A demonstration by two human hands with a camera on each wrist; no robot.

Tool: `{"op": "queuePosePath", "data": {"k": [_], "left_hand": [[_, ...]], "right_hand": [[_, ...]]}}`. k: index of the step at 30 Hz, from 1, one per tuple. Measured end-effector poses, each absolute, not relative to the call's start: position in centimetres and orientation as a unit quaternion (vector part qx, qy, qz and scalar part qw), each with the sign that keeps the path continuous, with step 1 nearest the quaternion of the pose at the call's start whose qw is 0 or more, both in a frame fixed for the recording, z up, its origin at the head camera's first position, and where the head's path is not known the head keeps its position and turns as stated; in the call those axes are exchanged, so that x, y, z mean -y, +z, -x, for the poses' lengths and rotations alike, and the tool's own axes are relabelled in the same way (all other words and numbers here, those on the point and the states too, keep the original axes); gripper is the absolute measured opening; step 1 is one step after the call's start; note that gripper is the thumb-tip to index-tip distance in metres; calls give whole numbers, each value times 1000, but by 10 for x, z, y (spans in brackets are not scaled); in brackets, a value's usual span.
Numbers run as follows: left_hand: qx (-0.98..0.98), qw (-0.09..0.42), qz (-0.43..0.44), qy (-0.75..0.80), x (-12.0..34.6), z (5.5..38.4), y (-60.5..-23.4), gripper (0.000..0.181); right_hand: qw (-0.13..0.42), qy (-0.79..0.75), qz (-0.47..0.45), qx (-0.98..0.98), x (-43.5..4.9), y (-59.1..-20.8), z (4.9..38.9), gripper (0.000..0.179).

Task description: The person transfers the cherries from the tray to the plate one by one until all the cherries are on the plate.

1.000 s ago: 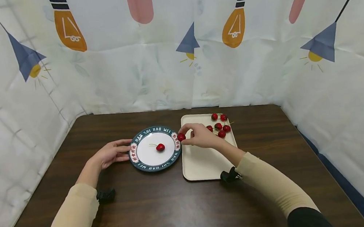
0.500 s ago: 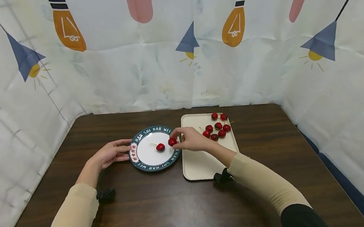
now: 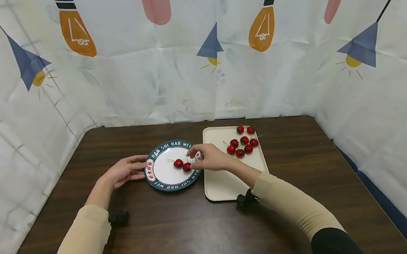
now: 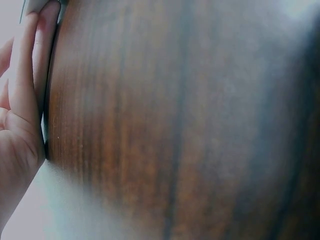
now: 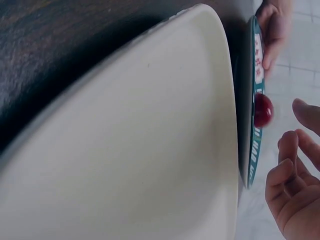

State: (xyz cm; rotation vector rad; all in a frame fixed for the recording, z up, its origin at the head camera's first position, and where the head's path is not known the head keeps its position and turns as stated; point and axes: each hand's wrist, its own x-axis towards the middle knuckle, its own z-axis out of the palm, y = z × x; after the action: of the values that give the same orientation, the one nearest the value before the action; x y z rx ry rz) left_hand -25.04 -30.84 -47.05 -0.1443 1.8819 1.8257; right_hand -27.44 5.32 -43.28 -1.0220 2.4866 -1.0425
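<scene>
My left hand (image 3: pixel 128 171) holds the rim of a white plate (image 3: pixel 165 169) with a dark teal patterned border, its fingertips at the left edge. On the plate lie two red cherries side by side, the left cherry (image 3: pixel 178 163) with its stem to the left and the right cherry (image 3: pixel 187 167) close by. Over the plate's right side is my right hand (image 3: pixel 211 157), thumb tip right beside the right cherry in the head view. In the right wrist view a cherry (image 5: pixel 263 110) sits on the plate, apart from the spread thumb and fingers (image 5: pixel 289 147).
A cream rectangular tray (image 3: pixel 223 184) stands right of the plate, partly under my right forearm. Several cherries (image 3: pixel 244 140) are grouped at its far end. All stand on a dark wooden table (image 3: pixel 155 242), with a printed curtain (image 3: pixel 184 84) around its back and sides.
My right hand has carried a cherry left from beside the tray onto the plate and let it go next to the first one. My left hand stays at the rim.
</scene>
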Motion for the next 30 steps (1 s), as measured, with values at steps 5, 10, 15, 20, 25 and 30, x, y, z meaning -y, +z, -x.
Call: {"op": "queuePosePath", "data": {"k": [5,10,15,20,25,30], "left_hand": [[-693,255,54,672,308,250,-470,69],[-690,255,55,675,308,250,-470,70],[-692,254,55,673,307,249,-468,69],[-695,252,49,672,307,248,-469,69],[-692,251,50,675,307,248,-469,68],[-693,249,53,675,306,249,-471,67]], "right_hand": [[124,-363,352,-854,-61,-430,273,38],[127,-376,334,-855,-74,-430,275,38],[133,-394,318,-852,-88,-431,276,36],[126,-407,309,-851,-103,-431,276,35],[123,-416,297,-851,-119,-431,276,37],[119,-421,281,-854,-134,-432,277,38]]}}
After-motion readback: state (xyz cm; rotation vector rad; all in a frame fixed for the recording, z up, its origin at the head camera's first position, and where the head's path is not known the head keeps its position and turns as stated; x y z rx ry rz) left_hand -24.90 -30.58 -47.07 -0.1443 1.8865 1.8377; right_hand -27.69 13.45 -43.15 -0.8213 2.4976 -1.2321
